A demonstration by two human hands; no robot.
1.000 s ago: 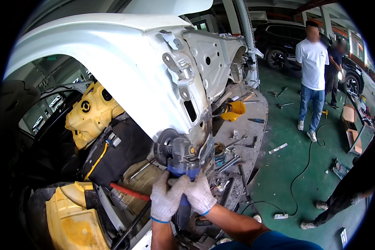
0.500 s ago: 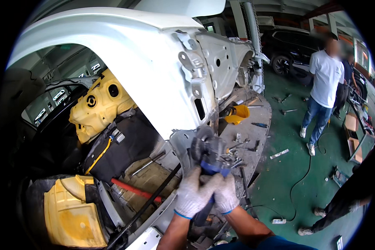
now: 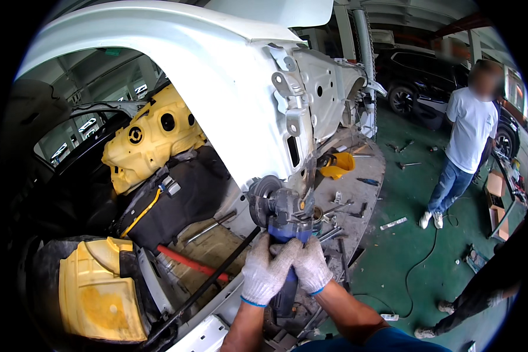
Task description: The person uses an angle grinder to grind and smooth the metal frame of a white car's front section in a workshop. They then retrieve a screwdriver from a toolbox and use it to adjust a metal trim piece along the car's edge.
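Grinder [image 3: 290, 216] sits gripped by left hand [image 3: 267, 271] and right hand [image 3: 312, 267], disc [image 3: 266, 189] near white panel edge [image 3: 239, 173], green floor [image 3: 381, 261] stretching rightward

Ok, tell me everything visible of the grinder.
The grinder has a blue, plastic-looking body, a dark head with an orange spot, and a dark disc at its left. Head forward, it is gripped by the gloved left hand and right hand, disc near the white panel; contact and spin cannot be told.

Grinder [image 3: 291, 222] moved L vs ½ sec ago; disc [image 3: 267, 189] now nr white panel [image 3: 232, 108] lower tip.
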